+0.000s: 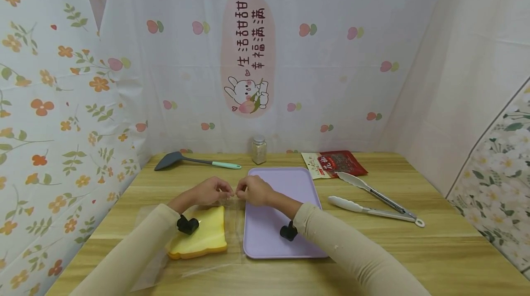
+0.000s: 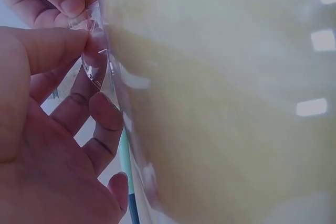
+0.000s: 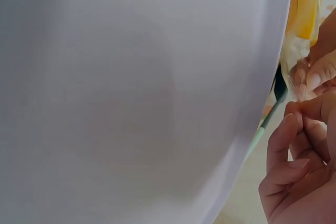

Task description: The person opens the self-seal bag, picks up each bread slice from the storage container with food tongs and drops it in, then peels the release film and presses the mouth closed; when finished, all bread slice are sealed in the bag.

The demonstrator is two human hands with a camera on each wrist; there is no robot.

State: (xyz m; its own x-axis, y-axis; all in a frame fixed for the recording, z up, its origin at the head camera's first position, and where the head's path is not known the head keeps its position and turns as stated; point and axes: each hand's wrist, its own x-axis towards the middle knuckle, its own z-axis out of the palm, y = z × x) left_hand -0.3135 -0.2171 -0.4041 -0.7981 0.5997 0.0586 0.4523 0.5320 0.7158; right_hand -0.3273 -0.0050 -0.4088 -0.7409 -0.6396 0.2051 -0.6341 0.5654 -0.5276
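My left hand (image 1: 212,191) and right hand (image 1: 257,190) meet just above the tray's left edge. Each pinches the edge of a clear plastic bag (image 1: 234,245) between thumb and fingers. In the left wrist view the thin crinkled edge (image 2: 93,72) runs between both sets of fingertips. A thick yellow slice of bread (image 1: 204,231) with an orange-brown crust lies below the left hand, with the clear plastic spread around it. Partly under the right forearm is a flat lilac tray (image 1: 265,236).
Behind the hands stand a glass jar (image 1: 259,150) with a metal lid and a spatula (image 1: 194,161) with a mint handle. To the right lie a red and cream packet (image 1: 335,164) and white-tipped tongs (image 1: 377,201), spread apart. Patterned curtains (image 1: 331,66) enclose the wooden table (image 1: 455,250).
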